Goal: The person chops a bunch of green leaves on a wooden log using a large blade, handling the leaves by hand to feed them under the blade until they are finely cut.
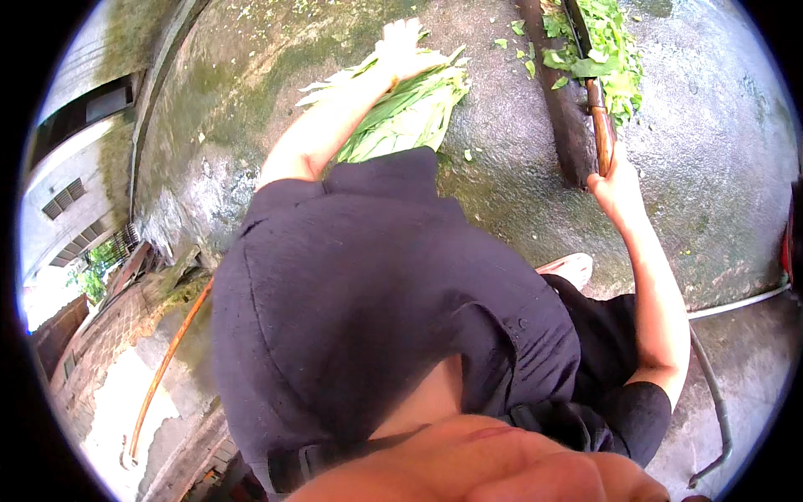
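My left hand (404, 51) lies on top of a pile of long green leaves (408, 119) on the wet concrete ground, its thumb spread to the right. Whether any leaves are pinched under the palm is hidden. My right hand (618, 191) grips the wooden handle (599, 125) of a long, dark-bladed knife (577, 31). The blade lies over a dark wooden plank (552, 106), with a piece of leaf across it. Chopped green leaves (618, 63) are heaped along the plank's right side.
Leaf scraps (530, 66) are scattered between the pile and the plank. A sandaled foot (569, 270) shows beside my dark clothing. An orange-brown pole (169, 351) leans at the lower left, and a grey pipe (715, 389) bends at the lower right. Buildings stand at the far left.
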Demonstrator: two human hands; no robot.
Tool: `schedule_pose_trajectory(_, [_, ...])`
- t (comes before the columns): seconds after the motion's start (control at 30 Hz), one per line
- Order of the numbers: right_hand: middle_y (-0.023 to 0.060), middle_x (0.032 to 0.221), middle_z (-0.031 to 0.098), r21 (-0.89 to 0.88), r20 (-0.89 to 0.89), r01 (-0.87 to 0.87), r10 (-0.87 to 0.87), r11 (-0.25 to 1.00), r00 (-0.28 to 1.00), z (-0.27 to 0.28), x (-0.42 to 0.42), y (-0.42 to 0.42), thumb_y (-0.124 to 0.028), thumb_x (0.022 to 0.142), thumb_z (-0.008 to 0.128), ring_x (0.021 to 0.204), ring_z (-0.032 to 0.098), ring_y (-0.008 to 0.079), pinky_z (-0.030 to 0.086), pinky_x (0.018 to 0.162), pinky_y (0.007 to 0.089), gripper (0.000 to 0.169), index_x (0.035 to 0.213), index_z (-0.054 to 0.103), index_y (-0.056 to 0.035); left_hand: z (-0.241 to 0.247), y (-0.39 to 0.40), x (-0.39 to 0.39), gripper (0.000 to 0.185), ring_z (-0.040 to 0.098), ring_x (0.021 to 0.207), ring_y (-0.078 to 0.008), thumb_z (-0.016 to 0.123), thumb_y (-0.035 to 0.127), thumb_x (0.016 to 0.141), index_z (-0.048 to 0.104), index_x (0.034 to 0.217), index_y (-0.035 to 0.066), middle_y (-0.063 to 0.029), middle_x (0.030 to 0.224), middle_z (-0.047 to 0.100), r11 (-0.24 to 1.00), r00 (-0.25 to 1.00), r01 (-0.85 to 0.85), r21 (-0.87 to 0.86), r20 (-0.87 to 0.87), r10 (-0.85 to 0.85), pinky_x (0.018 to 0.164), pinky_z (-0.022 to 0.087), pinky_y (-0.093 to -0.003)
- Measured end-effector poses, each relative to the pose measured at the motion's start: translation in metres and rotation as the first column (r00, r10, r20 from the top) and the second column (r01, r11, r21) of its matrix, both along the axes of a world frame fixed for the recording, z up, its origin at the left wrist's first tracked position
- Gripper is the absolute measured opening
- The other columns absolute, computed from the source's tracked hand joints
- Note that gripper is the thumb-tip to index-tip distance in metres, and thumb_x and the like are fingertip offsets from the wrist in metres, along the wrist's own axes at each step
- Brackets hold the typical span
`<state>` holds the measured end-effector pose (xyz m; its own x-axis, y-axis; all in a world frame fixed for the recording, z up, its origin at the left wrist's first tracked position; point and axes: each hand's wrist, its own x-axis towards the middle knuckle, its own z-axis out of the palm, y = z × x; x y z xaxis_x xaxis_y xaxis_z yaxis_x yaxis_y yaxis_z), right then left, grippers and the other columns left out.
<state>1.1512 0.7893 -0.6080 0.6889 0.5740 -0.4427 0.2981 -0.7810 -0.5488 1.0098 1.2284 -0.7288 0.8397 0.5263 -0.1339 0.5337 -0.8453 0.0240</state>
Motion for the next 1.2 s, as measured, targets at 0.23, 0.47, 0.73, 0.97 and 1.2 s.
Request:
schedule_pose_trajectory(0.23, [0.0334,0.085,0.065,-0.056,0.038,0.01,-0.008,0.998,0.999,-0.01,-0.005,-0.002,-0.007,0.076,0.065,0.087,0.065,0.0504,0.052,0.077,0.0532,0.041,0.109,0.041,0.0005,-0.045,0.051,-0.01,0.129,0.005,0.153,-0.0386,0.06,0.084,0.07,0.007,0.159,0.008,-0.0216,0.164,0.011,0.895,0.966,-0.251,-0.369,-0.158,0.206,0.12,0.007,-0.0591])
schedule_pose_trajectory(0.47, [0.0337,0.084,0.064,-0.019,-0.002,-0.004,0.004,1.0,1.0,-0.012,-0.002,-0.002,-0.006,0.077,0.064,0.085,0.065,0.0501,0.052,0.076,0.0535,0.043,0.112,0.04,0.0005,-0.022,-0.028,-0.015,0.128,0.012,0.15,-0.0431,0.068,0.079,0.067,0.017,0.157,0.004,-0.0281,0.16,0.017,0.832,0.998,-0.049,-0.552,-0.056,0.022,0.118,0.014,-0.0596])
schedule_pose_trajectory(0.73, [0.0324,0.083,0.064,-0.021,-0.023,0.007,-0.008,1.0,1.0,-0.009,-0.001,-0.001,-0.006,0.077,0.064,0.085,0.064,0.0506,0.051,0.075,0.0532,0.041,0.111,0.042,0.0001,-0.046,-0.075,-0.053,0.13,0.001,0.151,-0.0434,0.077,0.069,0.064,0.012,0.159,0.008,-0.0283,0.162,0.001,0.99,0.993,0.108,-0.095,-0.035,-0.112,0.116,0.008,-0.0643])
schedule_pose_trajectory(0.97, [0.033,0.083,0.064,0.002,-0.019,0.025,-0.025,1.0,1.0,-0.013,-0.001,-0.005,-0.007,0.076,0.064,0.087,0.065,0.0502,0.051,0.077,0.053,0.04,0.11,0.042,-0.0008,-0.046,-0.059,-0.041,0.139,0.028,0.141,-0.0455,0.082,0.061,0.06,0.003,0.157,0.001,-0.0327,0.154,0.023,0.974,0.986,-0.125,-0.188,-0.129,0.101,0.116,0.025,-0.0528])
schedule_pose_trajectory(1.2, [0.0333,0.084,0.064,0.02,-0.005,0.014,-0.014,1.0,1.0,-0.012,0.0,-0.005,-0.007,0.077,0.064,0.087,0.065,0.0503,0.051,0.077,0.0529,0.04,0.109,0.042,-0.0005,-0.033,-0.04,-0.029,0.114,0.051,0.122,-0.039,0.082,0.055,0.062,0.032,0.149,0.001,-0.0264,0.129,0.055,0.932,0.953,-0.271,-0.239,-0.205,0.224,0.108,0.036,-0.0515])
